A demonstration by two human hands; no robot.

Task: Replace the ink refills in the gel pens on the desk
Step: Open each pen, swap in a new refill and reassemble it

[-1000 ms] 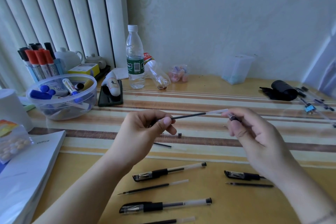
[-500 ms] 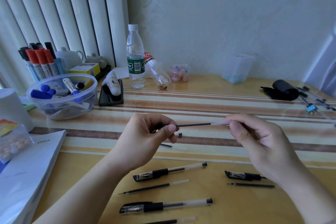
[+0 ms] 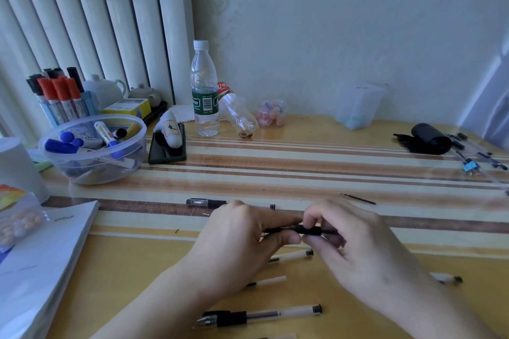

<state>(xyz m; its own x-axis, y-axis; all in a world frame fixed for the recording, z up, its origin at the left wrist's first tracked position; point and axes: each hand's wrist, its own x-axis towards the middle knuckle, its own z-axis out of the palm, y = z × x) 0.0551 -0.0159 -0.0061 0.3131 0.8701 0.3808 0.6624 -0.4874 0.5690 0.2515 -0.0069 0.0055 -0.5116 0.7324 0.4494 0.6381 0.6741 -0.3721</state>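
Both hands met low over the tabletop, fingers pinched on one black gel pen held level between them. Its long axis ran left to right, so the left hand had one end and the right hand closed on the dark section at the other, the two grips nearly touching. Whether they were screwing the halves together or apart I could not tell; the joint sat hidden behind fingers. Another pen lay whole nearer the person, one lay beyond the knuckles, and a loose refill showed partly under the left wrist.
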